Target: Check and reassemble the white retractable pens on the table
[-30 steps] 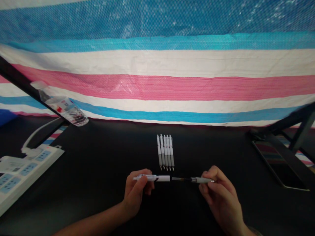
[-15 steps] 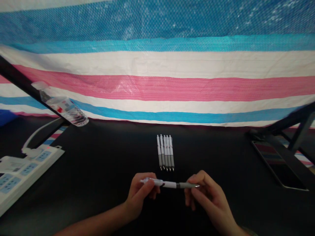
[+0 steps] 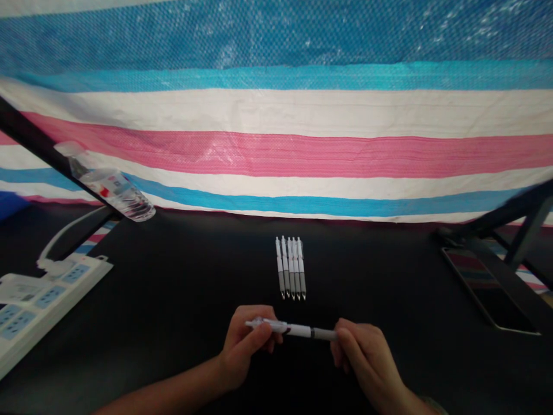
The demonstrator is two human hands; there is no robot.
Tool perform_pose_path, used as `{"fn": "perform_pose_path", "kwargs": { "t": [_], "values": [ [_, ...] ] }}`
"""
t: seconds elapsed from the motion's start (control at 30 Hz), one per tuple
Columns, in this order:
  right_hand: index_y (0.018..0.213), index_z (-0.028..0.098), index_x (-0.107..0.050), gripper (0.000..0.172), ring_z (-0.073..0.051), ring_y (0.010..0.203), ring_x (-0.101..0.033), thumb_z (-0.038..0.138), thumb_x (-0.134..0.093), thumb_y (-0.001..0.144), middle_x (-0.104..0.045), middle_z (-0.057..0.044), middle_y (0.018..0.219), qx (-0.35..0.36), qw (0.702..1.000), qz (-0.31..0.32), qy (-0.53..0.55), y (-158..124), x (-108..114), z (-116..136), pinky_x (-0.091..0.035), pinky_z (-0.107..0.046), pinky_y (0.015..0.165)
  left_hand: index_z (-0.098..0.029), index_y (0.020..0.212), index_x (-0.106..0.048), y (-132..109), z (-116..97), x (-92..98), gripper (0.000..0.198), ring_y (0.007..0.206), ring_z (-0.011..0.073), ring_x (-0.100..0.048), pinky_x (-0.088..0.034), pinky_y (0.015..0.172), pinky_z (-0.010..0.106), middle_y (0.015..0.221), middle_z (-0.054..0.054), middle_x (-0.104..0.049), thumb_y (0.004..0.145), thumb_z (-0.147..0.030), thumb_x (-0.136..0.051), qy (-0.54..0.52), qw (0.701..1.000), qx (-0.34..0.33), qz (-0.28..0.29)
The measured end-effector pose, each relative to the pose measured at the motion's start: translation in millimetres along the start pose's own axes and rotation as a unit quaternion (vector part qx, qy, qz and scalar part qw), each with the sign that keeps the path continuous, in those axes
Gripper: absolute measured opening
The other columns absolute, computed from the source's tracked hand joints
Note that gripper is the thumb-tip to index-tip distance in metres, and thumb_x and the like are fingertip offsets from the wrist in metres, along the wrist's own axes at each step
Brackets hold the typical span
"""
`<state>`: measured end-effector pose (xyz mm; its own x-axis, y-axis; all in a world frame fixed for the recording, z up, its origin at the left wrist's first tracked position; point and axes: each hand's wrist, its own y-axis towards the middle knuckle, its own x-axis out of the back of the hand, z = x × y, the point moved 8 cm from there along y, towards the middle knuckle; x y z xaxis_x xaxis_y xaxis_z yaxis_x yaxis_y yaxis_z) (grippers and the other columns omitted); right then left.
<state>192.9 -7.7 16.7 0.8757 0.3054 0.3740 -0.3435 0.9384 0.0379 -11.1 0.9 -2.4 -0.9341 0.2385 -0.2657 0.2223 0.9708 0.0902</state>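
A white pen with a grey grip lies nearly level between my two hands, above the black table. My left hand pinches its clip end between thumb and fingers. Around the tip end, my right hand is closed, thumb over the grey grip, so the metal tip is hidden. Just beyond my hands, several matching white pens lie side by side in a row on the table, their metal tips toward me.
At the left stands a white power strip with a plugged-in cable. Behind it a clear water bottle appears tilted. A dark phone lies at the right beside a black metal frame. A striped plastic sheet hangs across the back.
My right hand has closed over the pen's tip, which showed between its fingers before. The pen's right end has dipped slightly. My left hand has kept its hold.
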Motion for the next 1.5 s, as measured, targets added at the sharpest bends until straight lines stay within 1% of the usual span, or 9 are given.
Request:
{"fn": "perform_pose_path", "kwargs": {
  "t": [0.17, 0.33, 0.53, 0.73, 0.87, 1.0, 1.17, 1.33, 1.5],
  "values": [
    [0.132, 0.028, -0.050, 0.029, -0.016, 0.071, -0.067, 0.037, -0.049, 0.105, -0.072, -0.004, 0.098, 0.025, 0.996, -0.057, 0.065, -3.4, 6.5, 6.0, -0.054, -0.028, 0.067, -0.011, 0.076, -0.078, -0.6, 3.0, 5.2, 0.044, 0.049, 0.0121, -0.052, -0.037, 0.045, 0.023, 0.063, 0.007, -0.066, 0.091, -0.051, -0.064, 0.010, 1.000, 0.004, -0.028],
    [0.102, 0.026, -0.060, 0.007, -0.014, 0.060, -0.063, 0.032, -0.056, 0.102, -0.068, 0.000, 0.078, 0.042, 0.997, -0.057, 0.013, -0.1, 4.3, 8.0, -0.051, -0.022, 0.053, -0.012, 0.068, -0.075, 1.9, 7.6, 8.5, 0.046, 0.047, 0.0110, -0.050, -0.034, 0.043, 0.023, 0.056, 0.004, -0.062, 0.090, -0.051, -0.064, -0.002, 0.998, 0.028, -0.051],
    [0.115, 0.028, -0.054, 0.014, -0.013, 0.062, -0.065, 0.035, -0.054, 0.103, -0.071, -0.001, 0.088, 0.045, 0.994, -0.089, 0.045, -2.6, 4.7, 2.8, -0.055, -0.022, 0.056, -0.013, 0.066, -0.075, 4.7, 4.9, 7.8, 0.046, 0.046, 0.0107, -0.049, -0.033, 0.044, 0.023, 0.055, 0.003, -0.060, 0.089, -0.052, -0.066, -0.018, 0.997, 0.032, -0.062],
    [0.086, 0.023, -0.063, 0.031, -0.014, 0.062, -0.062, 0.039, -0.045, 0.106, -0.066, -0.001, 0.071, 0.016, 0.999, -0.029, -0.009, -0.9, 3.6, 4.9, -0.048, -0.024, 0.057, -0.013, 0.065, -0.075, 4.3, 4.9, 7.4, 0.046, 0.046, 0.0112, -0.049, -0.032, 0.043, 0.024, 0.053, 0.003, -0.059, 0.089, -0.052, -0.066, -0.021, 0.997, 0.038, -0.057],
    [0.124, 0.025, -0.053, 0.023, -0.016, 0.070, -0.066, 0.037, -0.043, 0.107, -0.072, -0.002, 0.086, 0.024, 0.999, -0.035, 0.028, 0.0, 3.4, 7.5, -0.051, -0.025, 0.063, -0.013, 0.066, -0.075, 3.7, 6.7, 9.2, 0.045, 0.047, 0.0114, -0.049, -0.032, 0.044, 0.024, 0.055, 0.003, -0.060, 0.090, -0.051, -0.065, -0.018, 0.997, 0.040, -0.061],
    [0.106, 0.024, -0.057, 0.015, -0.014, 0.065, -0.064, 0.037, -0.049, 0.105, -0.070, -0.002, 0.081, 0.019, 0.999, -0.048, 0.007, 1.3, 2.5, 6.2, -0.048, -0.022, 0.057, -0.013, 0.066, -0.075, 4.5, 7.7, 11.3, 0.044, 0.046, 0.0110, -0.049, -0.031, 0.044, 0.024, 0.055, 0.003, -0.059, 0.090, -0.049, -0.065, -0.022, 0.997, 0.038, -0.064],
    [0.079, 0.021, -0.063, 0.041, -0.013, 0.060, -0.058, 0.041, -0.041, 0.107, -0.062, 0.000, 0.069, 0.026, 0.999, 0.008, -0.038, 4.4, 1.0, 13.6, -0.044, -0.023, 0.058, -0.013, 0.066, -0.075, 5.3, 6.6, 9.2, 0.044, 0.046, 0.0105, -0.049, -0.031, 0.044, 0.023, 0.054, 0.003, -0.060, 0.089, -0.050, -0.066, -0.029, 0.997, 0.042, -0.058],
    [0.100, 0.021, -0.065, 0.029, -0.014, 0.066, -0.060, 0.044, -0.048, 0.105, -0.066, -0.001, 0.077, 0.034, 0.998, 0.006, -0.058, 3.4, 0.9, 12.6, -0.044, -0.024, 0.061, -0.013, 0.062, -0.072, 6.4, 4.8, 8.6, 0.045, 0.044, 0.0102, -0.048, -0.030, 0.043, 0.022, 0.052, 0.003, -0.059, 0.087, -0.050, -0.068, -0.029, 0.997, 0.042, -0.065],
    [0.072, 0.020, -0.059, 0.049, -0.013, 0.060, -0.052, 0.048, -0.040, 0.107, -0.058, 0.000, 0.066, 0.023, 0.999, 0.034, -0.034, 3.0, -3.6, 12.3, -0.038, -0.024, 0.057, -0.013, 0.068, -0.074, 5.5, 7.2, 5.0, 0.044, 0.044, 0.0104, -0.047, -0.031, 0.043, 0.023, 0.054, 0.003, -0.060, 0.089, -0.050, -0.064, -0.021, 0.998, 0.045, -0.030]
  ]
}}
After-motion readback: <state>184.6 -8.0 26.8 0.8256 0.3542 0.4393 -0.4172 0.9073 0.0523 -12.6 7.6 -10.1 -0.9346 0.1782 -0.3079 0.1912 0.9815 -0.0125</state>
